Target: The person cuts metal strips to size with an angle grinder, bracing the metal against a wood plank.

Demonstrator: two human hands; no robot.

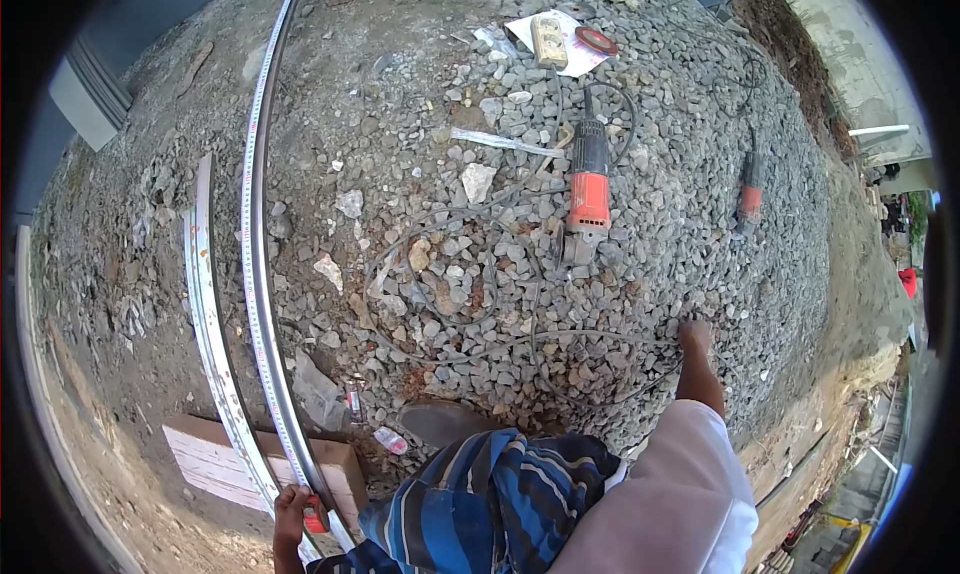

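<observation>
My left hand (290,512) is at the bottom left, its fingers closed on a red tape measure (316,515). The white tape blade (247,194) stretches out along a long dark metal bar (262,244). Beside it lies a shorter pale metal strip (212,334). Both metal pieces cross a wooden block (215,459) near my hand. My right hand is not recognisable in view. A bare limb (702,374) comes out of a whitish garment on the right and rests on the gravel; it looks like a lower leg and foot.
A red and black angle grinder (590,194) lies on the gravel, its cable looping around. A second red and black power tool (750,196) is farther right. A socket strip (549,42) and a red disc (597,42) lie on white paper. A grey shoe (445,423) is near.
</observation>
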